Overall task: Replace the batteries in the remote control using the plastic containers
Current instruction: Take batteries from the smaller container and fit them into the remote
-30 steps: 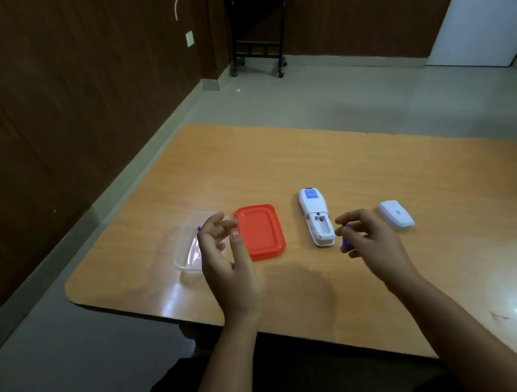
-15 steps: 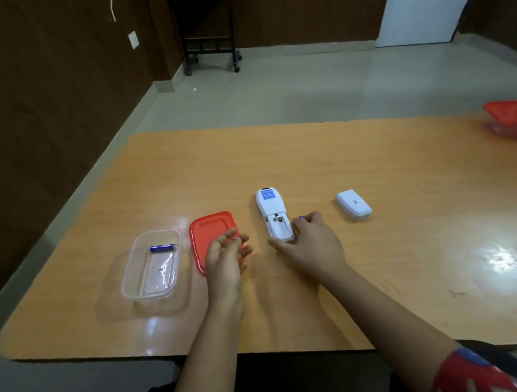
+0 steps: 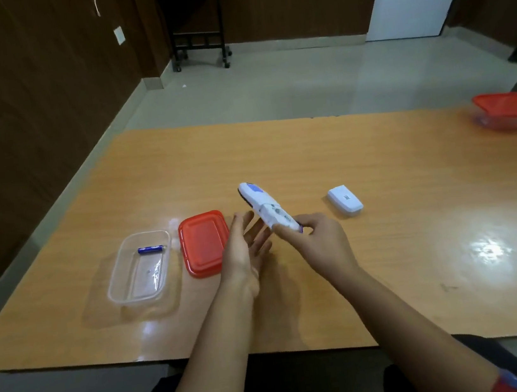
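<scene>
On the wooden table [image 3: 390,243] an open clear container [image 3: 115,272] sits beside its red lid [image 3: 204,243], with a second, lidded container [image 3: 510,109] far right. The right hand [image 3: 320,240] grips the white remote control [image 3: 263,206] by its near end, tilted up with the bay exposed. The left hand [image 3: 245,251] is flat-fingered and empty just beside it, and the battery cover [image 3: 345,205] lies to the right. One blue battery [image 3: 151,249] in the open container suggests old cells are being removed; next, steady the remote and free whatever remains.

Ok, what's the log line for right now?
right hand: grips remote | left hand: open beside it | blue battery: in clear container | battery cover: off, on table
</scene>
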A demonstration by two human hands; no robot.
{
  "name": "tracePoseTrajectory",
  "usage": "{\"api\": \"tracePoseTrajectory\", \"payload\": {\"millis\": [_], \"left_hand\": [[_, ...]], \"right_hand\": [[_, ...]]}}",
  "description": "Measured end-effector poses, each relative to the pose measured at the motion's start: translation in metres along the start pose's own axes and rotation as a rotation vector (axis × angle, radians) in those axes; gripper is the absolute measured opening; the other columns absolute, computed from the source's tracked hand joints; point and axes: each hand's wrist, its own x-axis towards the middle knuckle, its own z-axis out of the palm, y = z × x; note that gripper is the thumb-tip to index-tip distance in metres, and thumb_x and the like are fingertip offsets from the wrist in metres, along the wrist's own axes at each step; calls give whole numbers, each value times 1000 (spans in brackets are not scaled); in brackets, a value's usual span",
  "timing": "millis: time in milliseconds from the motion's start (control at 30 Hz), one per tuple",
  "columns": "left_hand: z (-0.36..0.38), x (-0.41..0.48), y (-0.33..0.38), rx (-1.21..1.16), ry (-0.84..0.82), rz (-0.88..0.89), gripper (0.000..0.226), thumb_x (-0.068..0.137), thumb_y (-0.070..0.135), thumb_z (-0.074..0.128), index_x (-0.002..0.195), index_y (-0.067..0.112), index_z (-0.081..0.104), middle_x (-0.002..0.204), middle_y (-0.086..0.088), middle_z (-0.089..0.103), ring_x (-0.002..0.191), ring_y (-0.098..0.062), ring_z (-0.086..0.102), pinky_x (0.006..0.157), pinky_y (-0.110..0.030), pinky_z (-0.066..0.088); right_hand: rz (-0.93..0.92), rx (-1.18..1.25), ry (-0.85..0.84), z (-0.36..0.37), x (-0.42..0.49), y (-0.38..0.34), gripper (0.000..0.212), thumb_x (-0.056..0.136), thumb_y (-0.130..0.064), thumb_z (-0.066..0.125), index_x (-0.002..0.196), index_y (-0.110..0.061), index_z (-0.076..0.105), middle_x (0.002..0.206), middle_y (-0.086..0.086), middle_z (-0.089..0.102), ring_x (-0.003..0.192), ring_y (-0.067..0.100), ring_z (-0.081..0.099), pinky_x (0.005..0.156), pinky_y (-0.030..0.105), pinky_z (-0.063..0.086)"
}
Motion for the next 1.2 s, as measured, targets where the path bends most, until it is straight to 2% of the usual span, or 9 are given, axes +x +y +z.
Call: {"api": "tracePoseTrajectory", "payload": {"millis": [67,167,300,400,533,733,833,1033,1200], "left_hand": [[5,-2,-1,4,-57,-28,45,96,49,40,112,16,66,100,-6,72,93,-22,68,89,-38,51],[11,-5,-4,-39,-90,-71,50,96,47,41,122,10,62,106,-10,67,94,-27,65,90,-43,50],[11,-4,-11,-74,-144,-57,53,100,48,28,110,13,68,100,-4,69,81,-17,64,80,-36,48],[9,-2,-16,-98,-137,-22,56,100,46,28,94,18,76,97,-3,72,83,-17,62,81,-36,46],[7,1,-17,-102,-106,-3,62,100,46,29,71,25,80,89,-2,75,81,-15,67,76,-33,49],[2,-1,-20,-102,-104,10,54,99,47,34,82,22,79,96,-6,75,79,-17,68,71,-33,54],[2,-2,-21,-110,-91,2,49,99,47,35,88,21,75,90,-4,75,75,-15,69,71,-32,52],[-1,-10,-17,-106,-61,-19,40,98,45,39,113,19,66,111,-8,70,95,-22,65,73,-33,52],[-4,-11,-15,-111,-84,4,42,99,42,39,124,16,61,117,-12,67,90,-20,66,77,-34,53]], "right_hand": [[-92,-144,-9,-9,-17,0,33,68,-61,60,76,-29,67,79,-9,57,78,0,53,58,20,38],[-89,-145,-88,-20,-33,5,33,73,-54,67,100,-36,67,95,-12,53,75,1,53,63,16,40],[100,193,-152,-32,-32,4,32,85,-33,67,115,-25,67,109,-5,61,73,12,61,58,22,50],[179,450,-127,-38,-27,3,26,94,-11,51,104,-22,72,93,-3,66,59,8,59,53,20,49],[499,1014,-197,-44,-19,0,32,93,2,42,102,-12,69,80,3,69,48,7,55,45,17,47],[803,1476,-261,-39,-18,-2,20,92,-3,51,106,-5,65,83,11,63,46,8,56,43,15,48],[879,1612,-244,-39,-19,-2,6,92,-2,54,94,-1,59,82,15,63,48,11,61,40,15,49],[916,1670,-185,-38,-23,-4,7,86,-6,64,90,0,63,83,13,70,53,13,68,42,16,51],[895,1645,-184,-35,-24,-4,15,74,-9,71,88,-3,67,80,7,73,60,14,70,53,16,55]]}}
